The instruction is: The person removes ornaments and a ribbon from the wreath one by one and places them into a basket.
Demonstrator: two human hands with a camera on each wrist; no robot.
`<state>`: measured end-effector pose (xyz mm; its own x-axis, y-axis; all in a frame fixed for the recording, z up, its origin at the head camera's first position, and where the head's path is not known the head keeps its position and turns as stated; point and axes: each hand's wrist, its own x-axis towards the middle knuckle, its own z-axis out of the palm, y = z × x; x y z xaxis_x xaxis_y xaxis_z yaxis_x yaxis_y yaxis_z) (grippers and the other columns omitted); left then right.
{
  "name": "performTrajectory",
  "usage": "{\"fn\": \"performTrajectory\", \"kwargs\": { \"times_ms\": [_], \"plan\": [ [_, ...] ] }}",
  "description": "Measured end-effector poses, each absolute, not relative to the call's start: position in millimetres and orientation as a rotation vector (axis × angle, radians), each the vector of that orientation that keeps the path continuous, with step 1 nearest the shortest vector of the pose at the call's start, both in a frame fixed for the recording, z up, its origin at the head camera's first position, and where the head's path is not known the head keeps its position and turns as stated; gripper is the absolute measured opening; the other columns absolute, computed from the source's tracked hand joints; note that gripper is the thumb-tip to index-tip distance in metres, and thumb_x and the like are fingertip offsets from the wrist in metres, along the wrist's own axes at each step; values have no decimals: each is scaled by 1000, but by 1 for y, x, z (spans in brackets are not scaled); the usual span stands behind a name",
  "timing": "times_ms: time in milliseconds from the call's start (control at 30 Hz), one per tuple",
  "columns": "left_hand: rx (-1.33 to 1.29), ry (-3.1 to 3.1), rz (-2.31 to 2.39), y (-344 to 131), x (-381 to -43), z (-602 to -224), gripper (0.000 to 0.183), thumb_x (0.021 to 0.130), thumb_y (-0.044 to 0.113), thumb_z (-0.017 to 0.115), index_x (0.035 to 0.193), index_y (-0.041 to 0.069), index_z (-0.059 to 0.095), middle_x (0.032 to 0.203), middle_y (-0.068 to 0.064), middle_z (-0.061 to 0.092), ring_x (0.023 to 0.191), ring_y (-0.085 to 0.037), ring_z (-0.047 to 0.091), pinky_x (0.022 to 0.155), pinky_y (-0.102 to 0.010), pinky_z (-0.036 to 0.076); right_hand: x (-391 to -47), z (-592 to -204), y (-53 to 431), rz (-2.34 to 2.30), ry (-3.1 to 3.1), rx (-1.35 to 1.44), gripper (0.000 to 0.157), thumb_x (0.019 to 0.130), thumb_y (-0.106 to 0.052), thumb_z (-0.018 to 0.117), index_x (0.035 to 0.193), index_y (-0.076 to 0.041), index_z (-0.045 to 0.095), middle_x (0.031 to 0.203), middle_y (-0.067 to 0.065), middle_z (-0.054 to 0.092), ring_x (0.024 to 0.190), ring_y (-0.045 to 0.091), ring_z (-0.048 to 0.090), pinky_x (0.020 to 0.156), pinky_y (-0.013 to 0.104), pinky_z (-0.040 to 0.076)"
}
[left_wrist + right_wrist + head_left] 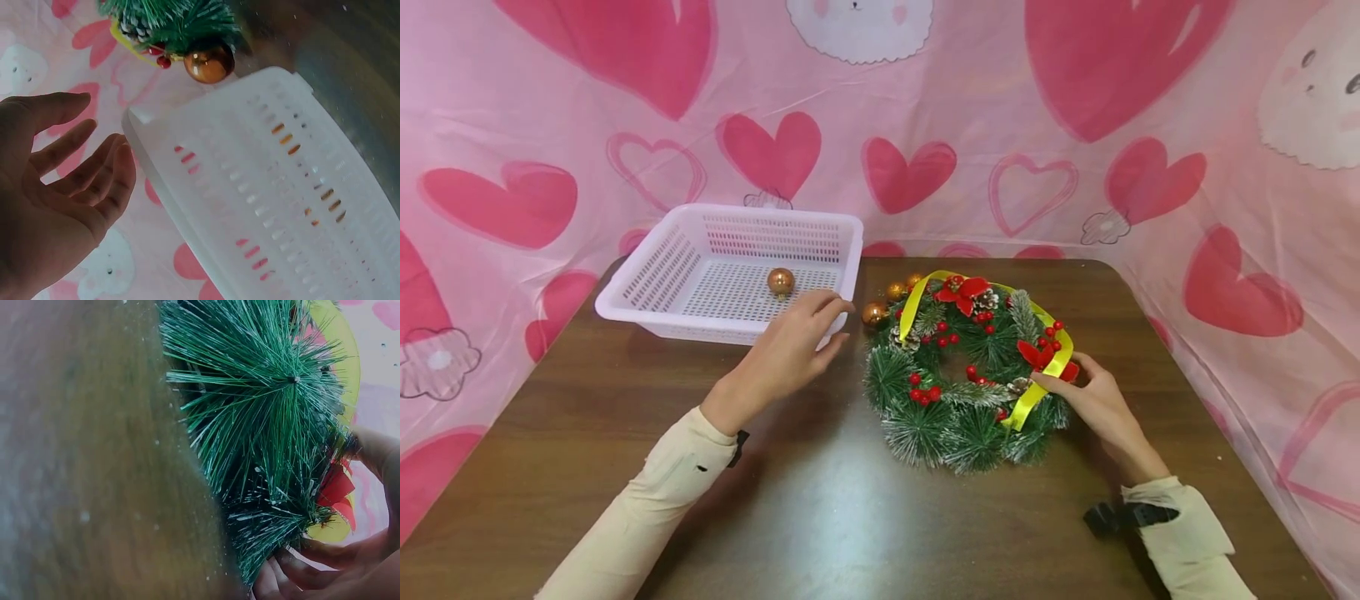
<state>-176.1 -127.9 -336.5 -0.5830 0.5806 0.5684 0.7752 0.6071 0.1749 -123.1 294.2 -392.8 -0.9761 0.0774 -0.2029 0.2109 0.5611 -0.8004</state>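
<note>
A green Christmas wreath (917,429) with red berries, red flowers and pine cones lies on the table. Over its top and right side runs a yellow ribbon (1062,360), one end hanging at the lower right. My right hand (1101,412) grips the wreath's right edge, thumb over the ribbon beside a red flower (1036,354) and fingers underneath. Near the right front corner of a white plastic basket (617,310), my left hand (793,342) hovers with loosely bent fingers and holds nothing. In the left wrist view that hand (69,181) is beside the basket's rim.
Inside the basket sits one shiny copper bauble (780,282). Several copper and gold baubles (875,314) cluster at the wreath's upper left. The brown wooden table (820,517) backs onto a pink cloth (970,92) printed with hearts.
</note>
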Motion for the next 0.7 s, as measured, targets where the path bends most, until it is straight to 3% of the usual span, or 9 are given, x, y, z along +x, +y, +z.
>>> {"fn": "performTrajectory", "kwargs": {
  "times_ms": [367,700],
  "plan": [
    [-1124,-2379,-529,-115,-167,-346,35,87,6,74,120,3,62,115,-12,62,103,-27,60,88,-42,52,-122,-393,298,-1382,2658,209,94,90,-50,68,154,3,23,156,30,26,142,48,22,109,68,23],
    [-1197,-2481,-723,-101,-158,-348,30,92,12,70,121,7,62,119,-5,62,103,-19,62,87,-37,53,-122,-388,310,-1322,2660,159,95,92,-47,67,155,5,19,155,32,25,139,50,25,106,69,26]
  ]
}}
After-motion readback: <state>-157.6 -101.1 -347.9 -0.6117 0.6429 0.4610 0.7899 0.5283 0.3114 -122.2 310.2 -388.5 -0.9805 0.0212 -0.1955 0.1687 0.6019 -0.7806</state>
